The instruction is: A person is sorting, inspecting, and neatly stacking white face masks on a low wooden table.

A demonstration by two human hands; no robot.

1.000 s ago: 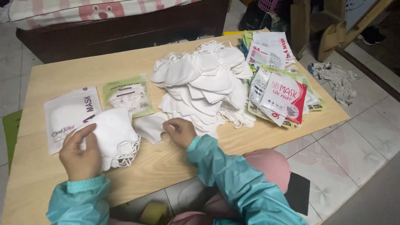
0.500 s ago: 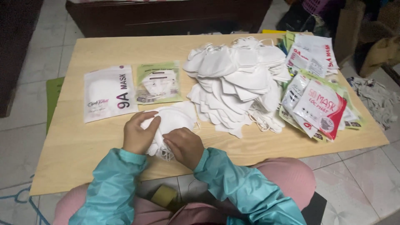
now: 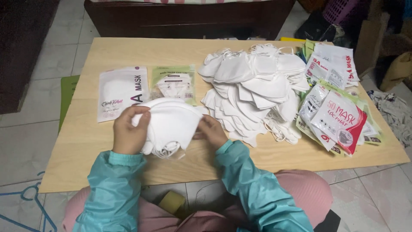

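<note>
At lower centre of the frame, just above the desk, the left hand and right hand each pinch an end of a small stack of white masks, light, soft, floppy things likely best gripped at the folded edges.

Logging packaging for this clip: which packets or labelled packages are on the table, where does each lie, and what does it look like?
White flat pouch: table's left part, just beyond the left hand; rectangular, white with dark lettering.
Green-edged clear pouch: right of the white one; rectangular, white mask visible inside.
Stack of pouches: far right corner; white with red print.
Fanned pile of pouches: right edge, nearer; white and red, green edges below.
No screens or signs.
</note>
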